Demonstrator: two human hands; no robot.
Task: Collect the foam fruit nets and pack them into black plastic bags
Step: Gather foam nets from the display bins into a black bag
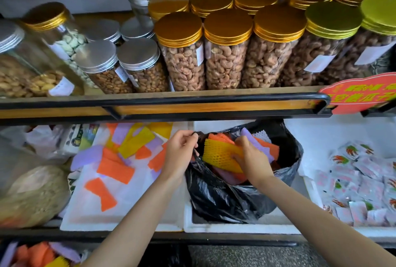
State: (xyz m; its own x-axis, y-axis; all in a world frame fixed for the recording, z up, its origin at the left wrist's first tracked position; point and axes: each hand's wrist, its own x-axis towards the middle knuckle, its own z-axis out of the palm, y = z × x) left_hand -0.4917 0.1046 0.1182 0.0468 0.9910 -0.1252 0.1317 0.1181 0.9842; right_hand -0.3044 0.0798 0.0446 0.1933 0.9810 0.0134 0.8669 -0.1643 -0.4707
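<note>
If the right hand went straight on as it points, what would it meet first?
The yellow foam net the right hand grips lies ahead; past it, probably the black bag rim held by the left hand, depth unclear.

Slender bare forearms (137, 206); left grip (180, 151), right grip (250, 157) both bare.

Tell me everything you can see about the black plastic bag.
The black plastic bag is thin, glossy and crinkled, and stands slumped in a white foam box. Its mouth is open, showing orange, purple and white foam nets inside. The left hand pinches its rim on the left side, while the right hand holds a yellow foam net at its mouth.
</note>
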